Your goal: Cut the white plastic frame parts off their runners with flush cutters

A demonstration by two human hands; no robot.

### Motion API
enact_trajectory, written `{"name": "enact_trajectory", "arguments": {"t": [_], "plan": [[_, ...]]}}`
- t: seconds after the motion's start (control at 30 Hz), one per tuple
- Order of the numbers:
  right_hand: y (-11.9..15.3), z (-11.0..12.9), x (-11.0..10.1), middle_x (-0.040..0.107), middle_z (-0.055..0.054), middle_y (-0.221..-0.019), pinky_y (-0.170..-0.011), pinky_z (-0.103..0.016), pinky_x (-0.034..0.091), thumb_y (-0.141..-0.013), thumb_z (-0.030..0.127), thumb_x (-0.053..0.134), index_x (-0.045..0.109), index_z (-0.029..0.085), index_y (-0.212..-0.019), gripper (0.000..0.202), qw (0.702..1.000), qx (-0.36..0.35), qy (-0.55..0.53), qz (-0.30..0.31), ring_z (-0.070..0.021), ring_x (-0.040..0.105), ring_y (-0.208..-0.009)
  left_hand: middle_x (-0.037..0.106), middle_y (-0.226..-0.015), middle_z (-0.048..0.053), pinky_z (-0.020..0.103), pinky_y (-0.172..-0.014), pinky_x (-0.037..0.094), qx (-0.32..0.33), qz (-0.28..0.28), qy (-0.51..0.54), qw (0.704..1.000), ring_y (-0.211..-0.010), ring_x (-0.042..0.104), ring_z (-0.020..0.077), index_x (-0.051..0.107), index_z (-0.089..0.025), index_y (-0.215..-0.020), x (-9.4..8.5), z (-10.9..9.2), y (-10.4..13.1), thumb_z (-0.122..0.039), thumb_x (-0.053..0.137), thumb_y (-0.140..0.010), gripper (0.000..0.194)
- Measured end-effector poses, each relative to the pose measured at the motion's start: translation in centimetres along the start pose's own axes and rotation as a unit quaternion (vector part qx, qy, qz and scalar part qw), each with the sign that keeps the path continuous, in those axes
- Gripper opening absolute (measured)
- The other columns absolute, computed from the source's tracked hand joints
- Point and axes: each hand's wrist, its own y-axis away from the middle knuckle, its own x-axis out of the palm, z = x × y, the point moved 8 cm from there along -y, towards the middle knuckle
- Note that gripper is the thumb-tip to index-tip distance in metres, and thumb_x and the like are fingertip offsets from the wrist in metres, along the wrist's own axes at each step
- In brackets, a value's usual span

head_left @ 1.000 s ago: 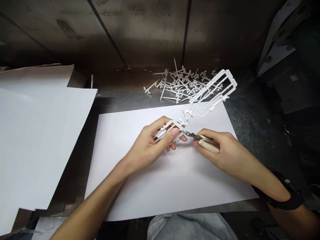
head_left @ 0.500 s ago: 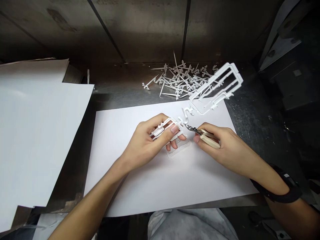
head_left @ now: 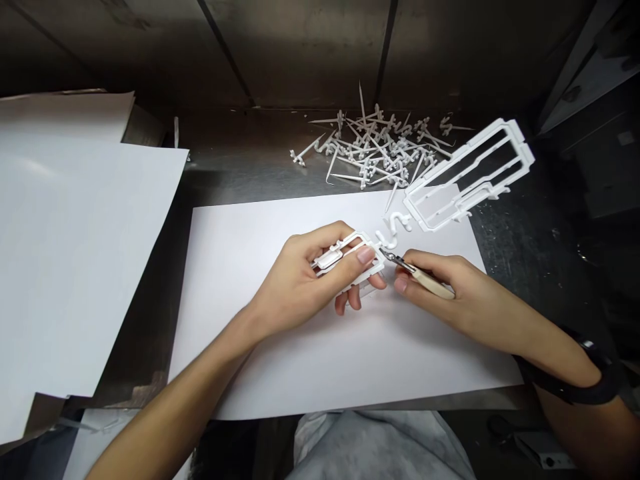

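White openwork plastic frame (head_left: 330,259) at centre, clamped in our left hand (head_left: 305,280); our right hand (head_left: 465,287) closed around beige-handled metal nippers (head_left: 433,285), tips beside curved white plastic runner (head_left: 395,230). We'd best set blades flush, fingers clear, larger white plastic frame (head_left: 524,148), upper right, steady.

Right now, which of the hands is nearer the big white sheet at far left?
Left. The left hand is right of the sheet, holding a white frame; the right hand, farther right, holds the cutters.
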Motion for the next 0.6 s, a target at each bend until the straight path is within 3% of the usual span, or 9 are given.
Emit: {"name": "enact_trajectory", "arguments": {"t": [0.23, 0.4, 0.6], "plan": [[0.14, 0.36, -0.09, 0.054, 0.003, -0.076, -0.062, -0.031, 0.034, -0.113, 0.043, 0.062, 0.057, 0.022, -0.090, 0.031, 1.000, -0.003, 0.005, -0.007, -0.0170, 0.048, -0.068, 0.078, -0.091, 0.001, 0.019, -0.050, 0.054, 0.004, 0.000, -0.004, 1.000, -0.058, 0.066, 0.0106, 0.069, -0.016, -0.096, 0.09, -0.15, -0.01, -0.031, 0.065, -0.111, 0.022], [0.04, 0.20, -0.24, 0.052, 0.004, -0.074, -0.059, -0.031, 0.033, -0.112, 0.040, 0.061, 0.059, 0.022, -0.092, 0.026, 0.999, 0.000, 0.046, -0.020, -0.0162, 0.047, -0.066, 0.074, -0.083, -0.002, 0.015, -0.049, 0.052, 0.012, -0.020, -0.089, 0.996, -0.056, 0.065, 0.0081, 0.071, -0.015, -0.096, -0.34, -0.27, -0.01, -0.034, 0.068, -0.110, 0.024], [-0.16, 0.04, 0.05, 0.051, 0.005, -0.072, -0.059, -0.030, 0.033, -0.112, 0.039, 0.058, 0.059, 0.022, -0.091, 0.027, 0.998, 0.011, 0.060, -0.005, -0.0153, 0.045, -0.064, 0.074, -0.084, -0.003, 0.015, -0.049, 0.053, -0.024, -0.006, -0.084, 0.996, -0.056, 0.065, 0.0081, 0.070, -0.015, -0.095, -0.20, 0.08, -0.09, -0.034, 0.072, -0.107, 0.022]]}}
